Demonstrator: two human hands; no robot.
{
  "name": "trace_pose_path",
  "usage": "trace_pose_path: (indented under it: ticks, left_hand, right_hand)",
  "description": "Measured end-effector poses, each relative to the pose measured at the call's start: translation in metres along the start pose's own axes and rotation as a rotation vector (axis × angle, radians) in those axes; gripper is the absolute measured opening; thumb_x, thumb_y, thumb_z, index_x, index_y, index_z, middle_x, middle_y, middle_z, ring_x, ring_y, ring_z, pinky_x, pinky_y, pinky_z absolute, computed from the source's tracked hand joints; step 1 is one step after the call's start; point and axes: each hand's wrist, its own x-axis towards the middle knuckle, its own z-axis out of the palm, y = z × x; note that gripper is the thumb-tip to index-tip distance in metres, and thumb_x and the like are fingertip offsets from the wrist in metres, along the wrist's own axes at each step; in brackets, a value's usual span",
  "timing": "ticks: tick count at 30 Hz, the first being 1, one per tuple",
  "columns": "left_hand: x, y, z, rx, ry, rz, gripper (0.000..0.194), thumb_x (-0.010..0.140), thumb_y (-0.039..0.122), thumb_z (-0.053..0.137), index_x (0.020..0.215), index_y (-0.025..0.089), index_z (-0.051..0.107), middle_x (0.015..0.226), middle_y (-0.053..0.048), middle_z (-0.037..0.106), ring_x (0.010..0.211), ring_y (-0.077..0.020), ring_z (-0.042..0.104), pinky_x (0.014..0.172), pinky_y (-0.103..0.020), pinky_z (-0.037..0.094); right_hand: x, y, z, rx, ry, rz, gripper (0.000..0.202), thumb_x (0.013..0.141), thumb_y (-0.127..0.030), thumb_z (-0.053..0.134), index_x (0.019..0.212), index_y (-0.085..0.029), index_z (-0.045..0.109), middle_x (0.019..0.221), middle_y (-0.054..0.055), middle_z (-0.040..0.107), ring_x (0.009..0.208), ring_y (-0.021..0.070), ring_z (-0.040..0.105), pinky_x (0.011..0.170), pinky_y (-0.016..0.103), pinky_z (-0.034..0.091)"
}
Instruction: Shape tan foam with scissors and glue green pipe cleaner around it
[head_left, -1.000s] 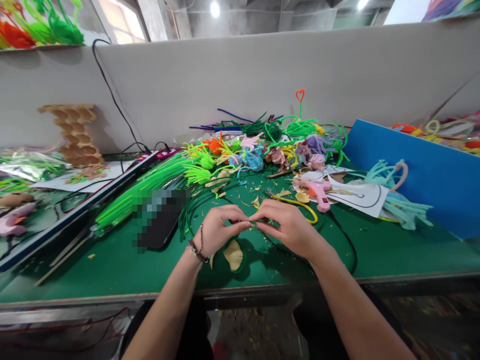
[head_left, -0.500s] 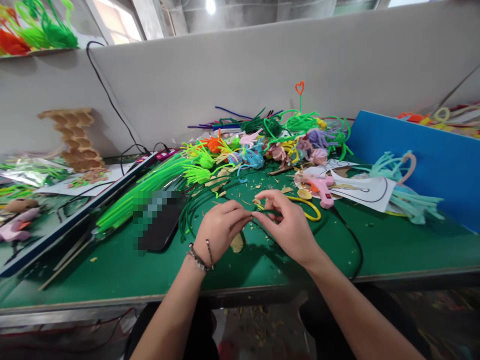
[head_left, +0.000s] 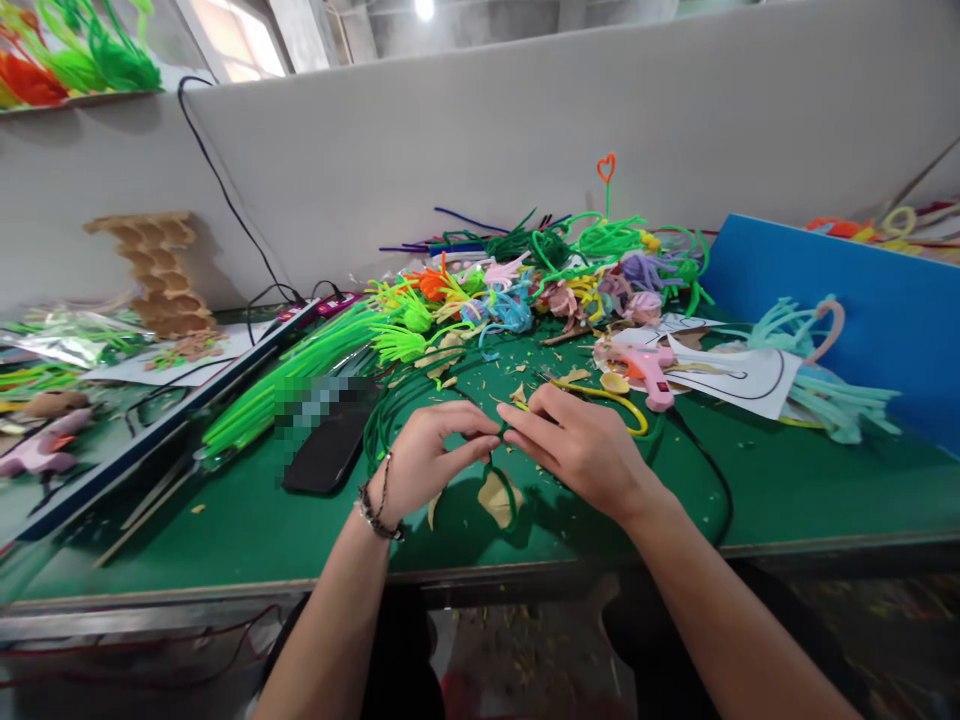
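Observation:
My left hand, with bracelets at the wrist, pinches a thin dark green pipe cleaner between thumb and fingertips. Opposite it, my right hand has its fingers closed on the same pipe cleaner, the tips nearly meeting those of the left. A loop of the pipe cleaner hangs below the fingertips, over a tan scrap on the green table. Beyond the right hand lie scissors with yellow handles, partly hidden by it. My fingers cover the pinched part.
A pink glue gun with a black cord rests at right, near a blue panel. Pipe-cleaner flowers are heaped at the back. Left are a black phone and a bright green pipe-cleaner bundle.
My right hand has turned so its back shows more, and its fingers now point left. A green loop now hangs below the fingertips. The view has shifted slightly.

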Motion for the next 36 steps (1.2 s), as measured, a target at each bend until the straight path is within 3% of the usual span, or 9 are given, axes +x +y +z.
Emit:
trace_pose_path:
  ticks: [3,6,9,13,27,33,36]
  left_hand:
    - [0.000,0.001,0.001,0.066,0.052,0.061,0.007,0.075,0.010,0.060,0.071,0.011,0.065,0.066,-0.003,0.063,0.061,-0.0093,0.058,0.058,-0.016,0.047]
    - [0.001,0.001,0.003,0.173,0.096,0.149,0.006,0.075,0.010,0.059,0.074,0.011,0.065,0.068,-0.003,0.063,0.062,-0.0086,0.059,0.059,-0.015,0.047]
    - [0.001,-0.002,0.005,0.285,0.124,0.214,0.007,0.077,0.010,0.057,0.076,0.012,0.064,0.070,-0.003,0.063,0.063,-0.0091,0.059,0.059,-0.016,0.047]
    - [0.001,-0.006,0.006,0.302,0.127,0.236,0.007,0.077,0.011,0.057,0.075,0.012,0.064,0.070,-0.003,0.063,0.063,-0.0089,0.059,0.059,-0.016,0.048]
    - [0.000,-0.005,0.008,0.184,0.073,0.181,0.007,0.076,0.011,0.058,0.071,0.013,0.060,0.066,-0.002,0.062,0.061,-0.0087,0.058,0.058,-0.015,0.046]
    - [0.000,0.000,0.009,0.214,0.033,0.208,0.013,0.081,0.017,0.053,0.070,0.013,0.058,0.066,-0.001,0.061,0.061,-0.0087,0.057,0.058,-0.016,0.045]
    - [0.000,0.003,0.010,0.384,-0.017,0.230,0.019,0.085,0.020,0.047,0.071,0.013,0.059,0.068,-0.002,0.061,0.062,-0.0110,0.057,0.058,-0.019,0.045]
  right_hand:
    - [0.001,-0.001,-0.003,0.050,-0.061,0.035,0.029,0.088,-0.026,0.040,0.077,-0.014,0.064,0.065,0.002,0.050,0.055,0.0102,0.045,0.047,0.021,0.032]
    - [0.003,-0.002,-0.006,0.207,-0.149,0.114,0.031,0.090,-0.026,0.037,0.074,-0.013,0.061,0.068,0.003,0.050,0.059,0.0104,0.046,0.052,0.021,0.035]
    - [0.004,-0.001,-0.008,0.420,-0.273,0.193,0.026,0.089,-0.021,0.037,0.078,-0.012,0.058,0.071,0.003,0.052,0.068,0.0114,0.050,0.061,0.021,0.038]
    - [0.006,0.005,-0.011,0.611,-0.392,0.191,0.019,0.088,-0.013,0.039,0.090,-0.013,0.058,0.079,0.004,0.058,0.074,0.0117,0.051,0.066,0.022,0.039]
    - [-0.001,0.007,-0.005,0.411,-0.245,0.084,0.019,0.085,-0.024,0.047,0.081,-0.012,0.061,0.069,0.004,0.059,0.063,0.0122,0.053,0.056,0.021,0.038]
    - [0.002,0.005,-0.008,0.512,-0.230,0.123,0.020,0.087,-0.023,0.043,0.075,-0.015,0.057,0.066,0.001,0.056,0.062,0.0098,0.049,0.057,0.019,0.036]
    - [0.005,0.000,-0.009,0.569,-0.239,0.256,0.030,0.087,-0.024,0.042,0.059,-0.016,0.048,0.054,-0.003,0.045,0.053,0.0075,0.040,0.052,0.020,0.031]
